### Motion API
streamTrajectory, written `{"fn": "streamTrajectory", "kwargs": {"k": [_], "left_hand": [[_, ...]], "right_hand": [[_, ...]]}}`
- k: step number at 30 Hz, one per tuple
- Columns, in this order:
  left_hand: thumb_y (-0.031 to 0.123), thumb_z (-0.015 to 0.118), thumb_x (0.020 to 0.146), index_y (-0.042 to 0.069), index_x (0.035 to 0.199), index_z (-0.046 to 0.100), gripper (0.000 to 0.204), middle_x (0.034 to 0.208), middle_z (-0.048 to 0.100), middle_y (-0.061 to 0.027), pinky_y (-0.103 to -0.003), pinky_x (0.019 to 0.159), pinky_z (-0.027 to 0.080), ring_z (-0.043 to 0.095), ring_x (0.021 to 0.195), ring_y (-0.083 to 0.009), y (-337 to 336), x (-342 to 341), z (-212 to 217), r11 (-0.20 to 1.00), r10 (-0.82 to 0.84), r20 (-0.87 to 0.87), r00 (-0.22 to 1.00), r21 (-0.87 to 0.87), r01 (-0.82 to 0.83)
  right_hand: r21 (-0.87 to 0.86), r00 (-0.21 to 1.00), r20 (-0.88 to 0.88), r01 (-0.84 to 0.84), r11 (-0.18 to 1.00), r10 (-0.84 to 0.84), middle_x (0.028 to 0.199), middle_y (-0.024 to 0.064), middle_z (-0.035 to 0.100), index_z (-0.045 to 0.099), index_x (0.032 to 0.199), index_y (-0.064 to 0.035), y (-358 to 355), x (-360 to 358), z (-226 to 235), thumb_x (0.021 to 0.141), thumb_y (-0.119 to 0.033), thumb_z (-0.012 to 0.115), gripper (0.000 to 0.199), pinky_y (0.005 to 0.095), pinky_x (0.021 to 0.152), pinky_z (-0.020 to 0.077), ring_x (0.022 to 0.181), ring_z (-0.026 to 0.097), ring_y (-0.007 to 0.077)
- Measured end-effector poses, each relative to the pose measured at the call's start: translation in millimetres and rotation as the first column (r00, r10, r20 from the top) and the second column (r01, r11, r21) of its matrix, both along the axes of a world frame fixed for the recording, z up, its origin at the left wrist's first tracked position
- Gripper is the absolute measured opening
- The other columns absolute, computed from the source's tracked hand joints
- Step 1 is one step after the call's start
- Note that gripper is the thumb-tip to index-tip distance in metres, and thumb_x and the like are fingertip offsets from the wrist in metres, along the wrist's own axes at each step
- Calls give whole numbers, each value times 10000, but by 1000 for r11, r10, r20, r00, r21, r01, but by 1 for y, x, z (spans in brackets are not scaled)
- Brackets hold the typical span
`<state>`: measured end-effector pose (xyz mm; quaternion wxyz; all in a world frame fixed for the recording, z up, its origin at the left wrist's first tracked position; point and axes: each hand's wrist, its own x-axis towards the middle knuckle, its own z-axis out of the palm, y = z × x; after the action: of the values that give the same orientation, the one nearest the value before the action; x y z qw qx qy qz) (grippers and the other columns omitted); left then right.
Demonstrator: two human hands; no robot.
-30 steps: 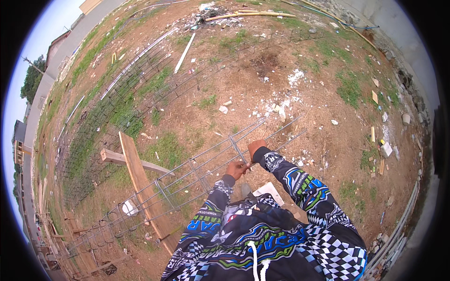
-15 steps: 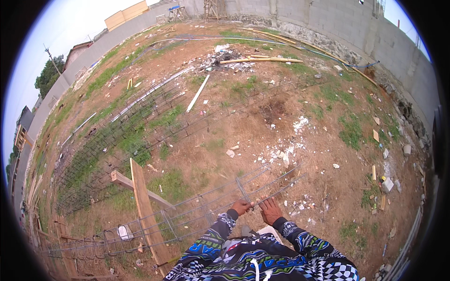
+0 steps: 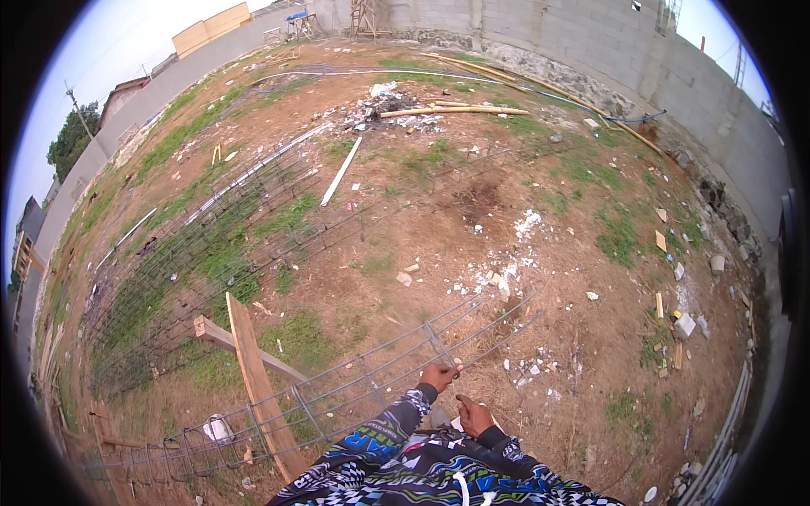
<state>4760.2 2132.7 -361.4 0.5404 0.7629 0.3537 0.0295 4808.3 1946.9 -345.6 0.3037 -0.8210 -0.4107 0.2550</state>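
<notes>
A long rebar cage [image 3: 354, 388] lies on the dirt, running from the lower left up toward the right. My left hand [image 3: 439, 374] is closed around one of its thin steel bars near the right end. My right hand [image 3: 474, 415] is just below and to the right, close to my body and off the cage. Its fingers are curled, and anything in it is too small to make out. Both forearms wear patterned blue, black and white sleeves.
A wooden plank [image 3: 253, 379] crosses under the cage, over a second beam [image 3: 221, 336]. More rebar cages [image 3: 211, 244] lie in the grass at left. A white container [image 3: 218, 428] sits by the cage. A debris pile [image 3: 396, 105] and a block wall [image 3: 591, 34] are far off.
The view has tilted up, so both hands sit lower in the picture. My right hand has drawn back from the cage toward my body. My left hand stays on the bars.
</notes>
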Motion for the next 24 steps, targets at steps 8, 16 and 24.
{"fn": "streamTrajectory", "kwargs": {"k": [8,16,24], "left_hand": [[612,559,840,96,845,745,549,716,674,-154,-408,680,482,648,705,-327,15,-2,-19,999,0,-9,1000,46,1],[575,593,822,75,780,732,521,689,651,-178,-452,693,491,627,686,-375,15,-5,-13,996,38,15,999,77,-39],[427,627,848,60,1056,654,423,972,640,-171,-448,818,465,605,936,-354,3,-50,33,870,330,223,917,306,-387]], "right_hand": [[78,959,276,47,996,-67,701,198,638,633,972,-90,55,72,39,924,-275,502,231,503,632,484,689,636,391],[25,580,-805,240,970,-123,486,-3,406,598,927,-19,27,8,-2,999,-302,445,329,276,358,293,366,354,95],[-220,885,-81,-465,858,459,727,128,648,621,1047,13,22,47,48,948,-322,528,361,389,669,499,639,607,282]]}}
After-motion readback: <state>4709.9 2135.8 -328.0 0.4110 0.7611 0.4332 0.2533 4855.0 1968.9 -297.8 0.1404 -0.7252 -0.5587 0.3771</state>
